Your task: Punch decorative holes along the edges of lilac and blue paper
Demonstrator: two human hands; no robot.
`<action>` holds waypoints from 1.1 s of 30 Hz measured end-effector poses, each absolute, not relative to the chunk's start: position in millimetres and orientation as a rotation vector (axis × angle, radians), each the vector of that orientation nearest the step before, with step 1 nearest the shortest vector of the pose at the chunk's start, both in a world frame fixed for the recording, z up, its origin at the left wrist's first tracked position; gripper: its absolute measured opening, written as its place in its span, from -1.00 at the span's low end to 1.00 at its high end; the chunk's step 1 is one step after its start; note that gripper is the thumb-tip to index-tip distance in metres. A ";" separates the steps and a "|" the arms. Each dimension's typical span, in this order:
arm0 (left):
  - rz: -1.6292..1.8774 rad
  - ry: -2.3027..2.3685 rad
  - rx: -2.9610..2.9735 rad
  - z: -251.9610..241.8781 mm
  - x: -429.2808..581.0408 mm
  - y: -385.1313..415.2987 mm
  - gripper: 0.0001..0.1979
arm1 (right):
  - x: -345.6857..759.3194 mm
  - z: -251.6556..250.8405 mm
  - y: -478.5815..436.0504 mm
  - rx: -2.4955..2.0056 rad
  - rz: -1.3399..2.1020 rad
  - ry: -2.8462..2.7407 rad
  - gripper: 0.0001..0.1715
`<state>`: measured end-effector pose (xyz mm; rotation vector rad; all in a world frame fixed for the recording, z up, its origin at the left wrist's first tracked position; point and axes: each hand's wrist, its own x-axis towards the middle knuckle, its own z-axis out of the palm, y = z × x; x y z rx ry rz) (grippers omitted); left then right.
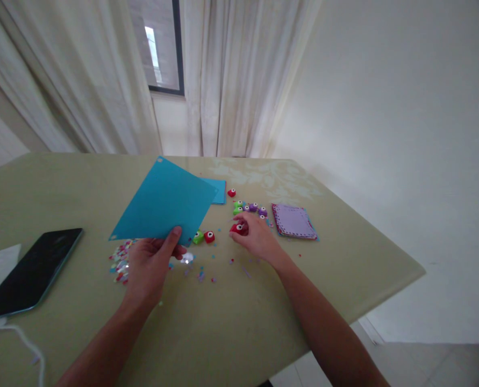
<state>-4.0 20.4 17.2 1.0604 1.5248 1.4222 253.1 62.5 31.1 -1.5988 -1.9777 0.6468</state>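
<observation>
My left hand [148, 269] pinches the blue sheet [162, 207] near its closest corner, the rest reaching over the table [207, 333] toward the far edge. Beyond the sheet's right side, my right hand [259, 239] pinches a small red piece [236, 229]; a lilac card stack [294, 221] lies nearer the right edge.
</observation>
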 end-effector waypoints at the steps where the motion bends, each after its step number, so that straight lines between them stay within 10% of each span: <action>1: 1.423 1.491 1.061 16.6 -2.6 19.6 -0.57 | 248.9 30.2 60.8 -1.462 0.812 -1.898 -0.58; 7: 1.367 1.482 1.216 26.1 5.8 11.6 -0.61 | 217.6 30.2 42.3 -1.030 1.538 -1.348 -0.47; 33: 1.406 1.489 1.139 42.9 13.5 4.5 -0.65 | 209.4 31.4 34.2 -1.027 1.561 -1.361 -0.42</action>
